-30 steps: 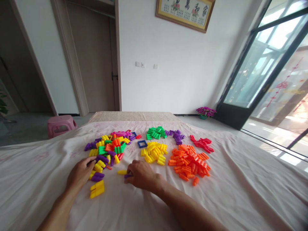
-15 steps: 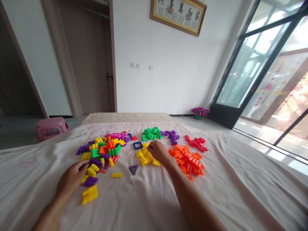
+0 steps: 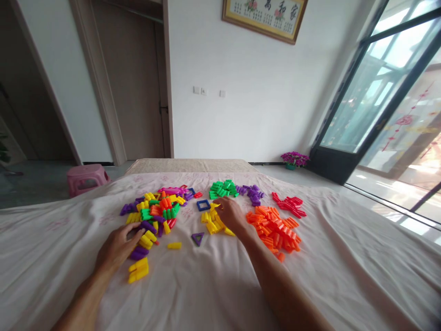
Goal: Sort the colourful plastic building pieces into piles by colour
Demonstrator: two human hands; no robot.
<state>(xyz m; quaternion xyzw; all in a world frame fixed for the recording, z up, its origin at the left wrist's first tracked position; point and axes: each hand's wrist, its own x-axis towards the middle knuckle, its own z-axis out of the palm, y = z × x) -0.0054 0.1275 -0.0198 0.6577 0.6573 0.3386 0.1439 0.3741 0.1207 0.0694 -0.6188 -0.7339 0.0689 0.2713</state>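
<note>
Wall calligraphy (image 3: 263,19) shows 家和; right hand (image 3: 230,215) over yellow pieces (image 3: 212,225).

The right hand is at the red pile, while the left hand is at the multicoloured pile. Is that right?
No, wrong pile: the head view shows the right hand at the yellow pile. The left hand is indeed at the multicoloured pile.

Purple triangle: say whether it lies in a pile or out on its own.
Out on its own: the cloth shows on every side of the purple triangle.
</note>
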